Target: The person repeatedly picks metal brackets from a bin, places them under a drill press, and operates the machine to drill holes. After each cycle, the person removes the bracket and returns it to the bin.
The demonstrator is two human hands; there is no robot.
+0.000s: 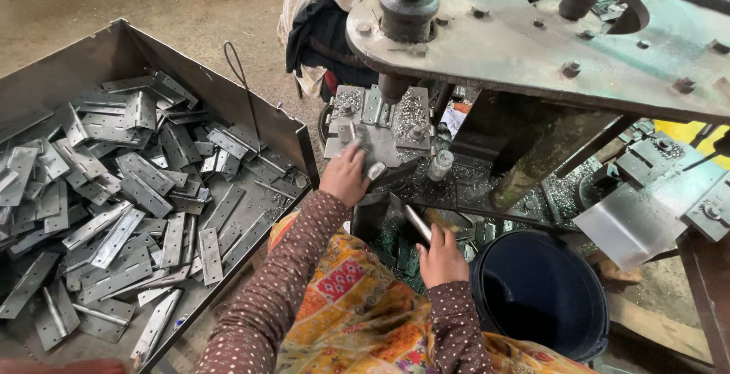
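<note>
My left hand [344,175] reaches up to the small work plate [378,125] of a press machine and pinches a metal hinge piece [359,137] lying on it, just left of the vertical punch [393,89]. My right hand [441,256] sits lower, near my lap, closed around a shiny metal lever bar [417,222] that slants up to the left. Both arms wear brown dotted sleeves above a bright patterned garment.
A large metal tray [293,132] at left holds several flat steel hinges [122,191]. A dark blue bucket [540,290] stands at right. The heavy machine head [532,47] overhangs the work plate. Another person's clothing [319,9] shows behind the machine.
</note>
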